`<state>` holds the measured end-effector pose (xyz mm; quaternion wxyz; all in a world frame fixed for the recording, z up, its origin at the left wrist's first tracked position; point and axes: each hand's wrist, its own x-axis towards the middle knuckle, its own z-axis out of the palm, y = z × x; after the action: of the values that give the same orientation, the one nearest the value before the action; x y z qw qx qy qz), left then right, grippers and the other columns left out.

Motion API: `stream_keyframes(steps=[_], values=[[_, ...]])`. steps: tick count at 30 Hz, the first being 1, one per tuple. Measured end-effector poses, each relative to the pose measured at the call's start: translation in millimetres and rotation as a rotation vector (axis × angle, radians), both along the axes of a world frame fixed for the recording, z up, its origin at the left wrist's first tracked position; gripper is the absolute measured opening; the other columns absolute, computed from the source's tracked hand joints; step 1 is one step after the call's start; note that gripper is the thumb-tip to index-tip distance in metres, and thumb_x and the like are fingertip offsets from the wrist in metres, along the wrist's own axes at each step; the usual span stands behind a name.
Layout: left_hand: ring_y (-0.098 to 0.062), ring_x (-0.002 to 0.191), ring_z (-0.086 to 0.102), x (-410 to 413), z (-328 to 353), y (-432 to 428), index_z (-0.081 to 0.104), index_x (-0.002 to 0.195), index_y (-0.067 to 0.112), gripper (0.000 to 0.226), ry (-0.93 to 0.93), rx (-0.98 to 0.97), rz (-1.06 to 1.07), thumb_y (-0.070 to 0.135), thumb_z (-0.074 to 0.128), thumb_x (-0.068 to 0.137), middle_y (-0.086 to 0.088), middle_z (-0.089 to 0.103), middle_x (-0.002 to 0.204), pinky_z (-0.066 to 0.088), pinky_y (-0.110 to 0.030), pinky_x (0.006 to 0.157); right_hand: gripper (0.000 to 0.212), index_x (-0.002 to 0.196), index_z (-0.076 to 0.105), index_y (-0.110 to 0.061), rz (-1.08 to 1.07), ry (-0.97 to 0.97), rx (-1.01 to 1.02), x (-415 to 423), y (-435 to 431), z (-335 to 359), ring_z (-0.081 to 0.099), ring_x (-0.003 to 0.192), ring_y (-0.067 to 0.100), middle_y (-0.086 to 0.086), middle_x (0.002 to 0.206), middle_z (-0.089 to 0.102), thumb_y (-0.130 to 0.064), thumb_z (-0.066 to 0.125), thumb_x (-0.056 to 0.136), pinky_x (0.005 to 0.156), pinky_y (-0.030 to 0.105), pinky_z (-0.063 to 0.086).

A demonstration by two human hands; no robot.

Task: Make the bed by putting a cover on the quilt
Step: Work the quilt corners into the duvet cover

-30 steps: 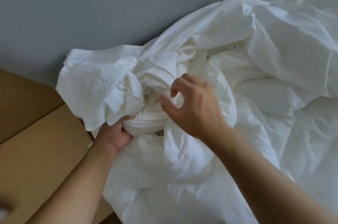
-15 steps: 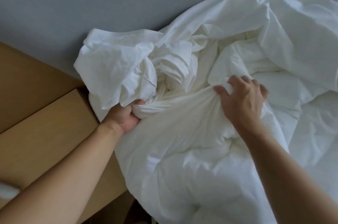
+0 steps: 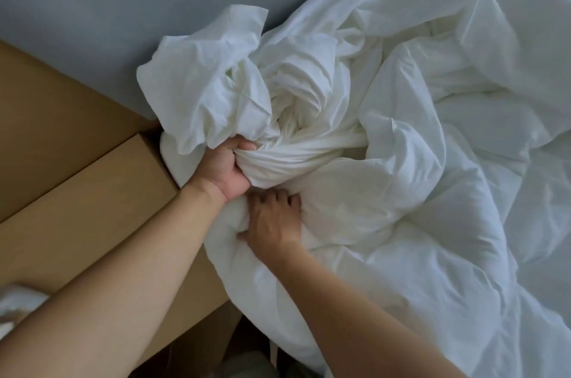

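Note:
A white quilt cover (image 3: 216, 90) lies bunched at the bed's corner, twisted into a thick knot of folds. My left hand (image 3: 227, 167) grips that gathered bunch from below. Just under it, my right hand (image 3: 273, 223) has its fingers curled into the puffy white quilt (image 3: 386, 207), grasping a fold. The two hands are almost touching. The rest of the quilt and cover spreads rumpled to the right, and where one ends and the other begins is hard to tell.
A grey padded headboard (image 3: 108, 6) runs along the top left. A tan wooden bedside unit (image 3: 77, 192) stands at the left, close under my left forearm. A bit of white cloth (image 3: 18, 306) shows at the far left edge.
My right hand let go of the fold further right and came down and left, taking hold of the quilt just below my left hand. The left hand kept its grip.

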<state>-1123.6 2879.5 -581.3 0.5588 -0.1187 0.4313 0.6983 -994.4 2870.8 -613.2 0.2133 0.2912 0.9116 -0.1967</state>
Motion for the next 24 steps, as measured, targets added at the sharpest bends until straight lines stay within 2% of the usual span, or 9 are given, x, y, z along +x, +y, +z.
stream_keyframes(steps=[4,6,8,10,12,14,17,21,24], values=[[-0.031,0.097,0.063,-12.5,-11.4,-3.2,0.058,0.072,0.012,0.03,0.084,-0.068,-0.043,-0.002,0.064,0.046,-0.009,0.061,0.084,0.052,-0.045,0.101,0.015,0.085,0.069,-0.017,-0.117,0.307,-0.161,5.4,15.1,-0.1,0.059,0.1,0.033,0.005,0.099,0.065,-0.021,0.071,0.07,0.082,0.037,0.043],[-0.028,0.092,0.07,-19.0,-11.7,-3.8,0.068,0.079,0.009,0.035,0.09,-0.083,-0.071,-0.007,0.062,0.048,-0.012,0.07,0.088,0.056,-0.043,0.092,0.011,0.07,0.068,-0.013,-0.171,0.491,-0.201,21.7,24.9,14.1,0.056,0.09,0.028,0.002,0.091,0.063,-0.017,0.074,0.062,0.078,0.032,0.045],[-0.036,0.116,0.064,-24.7,-13.4,-3.8,0.063,0.115,0.004,0.067,0.052,-0.085,-0.122,-0.009,0.069,0.049,-0.021,0.065,0.121,0.051,-0.051,0.102,0.011,0.068,0.071,-0.011,-0.212,0.586,-0.215,47.7,38.3,34.8,0.055,0.085,0.021,-0.001,0.085,0.068,-0.019,0.076,0.062,0.082,0.026,0.043],[-0.038,0.121,0.058,-28.3,-18.0,-4.5,0.058,0.116,0.004,0.065,0.057,-0.109,-0.105,-0.009,0.068,0.053,-0.024,0.059,0.119,0.044,-0.052,0.109,0.019,0.067,0.069,-0.01,-0.35,0.626,-0.254,74.5,57.6,58.0,0.057,0.075,0.016,-0.001,0.073,0.068,-0.028,0.074,0.066,0.075,0.029,0.045],[-0.033,0.111,0.053,-26.5,-18.3,-5.4,0.061,0.103,0.009,0.042,0.088,-0.14,-0.069,-0.002,0.068,0.063,-0.013,0.056,0.102,0.039,-0.048,0.112,0.02,0.073,0.071,-0.014,-0.705,0.654,-0.437,95.0,80.9,81.0,0.059,0.064,0.01,-0.001,0.065,0.068,-0.03,0.072,0.063,0.065,0.031,0.047],[-0.033,0.114,0.054,-21.5,-19.1,-7.5,0.062,0.119,0.006,0.044,0.081,-0.14,-0.026,0.004,0.067,0.075,-0.011,0.059,0.109,0.035,-0.049,0.116,0.015,0.07,0.074,-0.023,-0.962,0.649,-0.468,103.9,102.3,90.3,0.058,0.06,0.011,-0.007,0.059,0.066,-0.024,0.07,0.056,0.061,0.034,0.049],[-0.039,0.13,0.051,-6.4,-18.9,-4.5,0.043,0.145,-0.003,0.057,0.046,-0.133,-0.006,0.007,0.055,0.09,-0.02,0.055,0.133,0.048,-0.049,0.106,0.034,0.087,0.062,-0.019,-0.878,0.475,-0.237,84.1,113.1,89.7,0.059,0.079,0.021,-0.006,0.078,0.063,-0.039,0.065,0.06,0.064,0.034,0.045],[-0.029,0.091,0.071,15.0,-11.0,-4.1,0.07,0.098,0.0,0.019,0.065,-0.196,0.007,0.004,0.052,0.091,-0.016,0.07,0.097,0.061,-0.036,0.072,0.089,0.144,0.037,-0.029,-0.551,0.469,-0.136,26.7,76.8,92.9,0.053,0.118,0.02,-0.002,0.13,0.053,-0.076,0.058,0.072,0.096,0.036,0.044],[-0.029,0.089,0.064,21.1,-13.2,-9.9,0.066,0.098,0.003,0.014,0.11,-0.192,-0.025,0.005,0.055,0.091,-0.014,0.065,0.091,0.059,-0.031,0.069,0.088,0.139,0.044,-0.028,-0.481,0.377,-0.004,-6.2,59.3,89.9,0.059,0.106,0.024,0.002,0.121,0.059,-0.079,0.064,0.07,0.081,0.033,0.045]])
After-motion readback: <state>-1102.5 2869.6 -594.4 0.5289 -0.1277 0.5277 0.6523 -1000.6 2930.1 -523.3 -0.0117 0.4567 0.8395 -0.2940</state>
